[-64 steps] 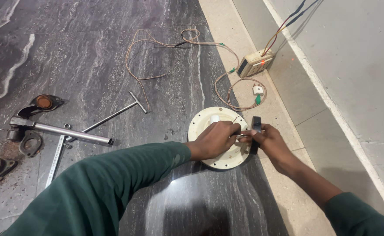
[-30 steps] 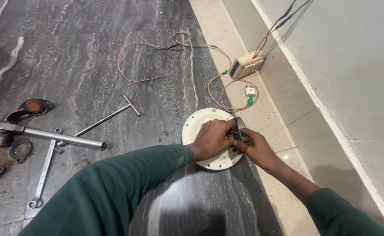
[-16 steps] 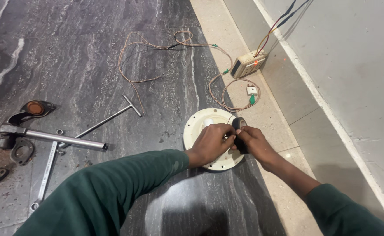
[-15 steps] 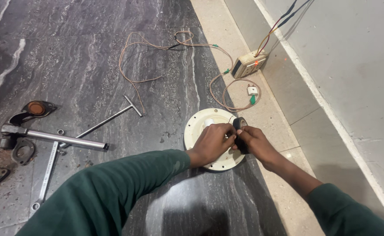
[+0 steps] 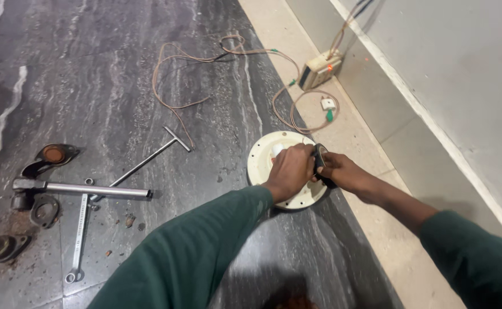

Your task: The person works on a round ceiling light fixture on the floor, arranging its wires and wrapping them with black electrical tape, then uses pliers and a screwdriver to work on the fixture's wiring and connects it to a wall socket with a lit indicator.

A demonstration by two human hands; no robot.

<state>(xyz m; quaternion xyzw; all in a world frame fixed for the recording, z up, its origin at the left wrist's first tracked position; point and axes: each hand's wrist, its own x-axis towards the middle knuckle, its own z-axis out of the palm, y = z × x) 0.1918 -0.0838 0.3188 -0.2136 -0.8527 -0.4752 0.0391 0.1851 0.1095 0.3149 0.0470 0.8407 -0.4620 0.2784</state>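
A round cream-white disc (image 5: 262, 160) lies flat on the dark stone floor. My left hand (image 5: 291, 170) rests on top of it, fingers curled down and pressing on its middle. At the disc's right edge my right hand (image 5: 338, 170) grips a small black tool (image 5: 320, 161), whose tip meets the disc beside my left fingers. Both arms wear dark green sleeves. What lies under my left palm is hidden.
Thin brown wire (image 5: 176, 74) loops from the disc to a beige electrical box (image 5: 318, 68) by the wall. A T-handle wrench (image 5: 148, 161), a metal bar tool (image 5: 85, 189), a flat spanner (image 5: 79, 234) and rusty fittings (image 5: 51, 157) lie to the left.
The view has shifted a little. My hands stay together on the disc, and the black tool has moved in closer to my left fingers.
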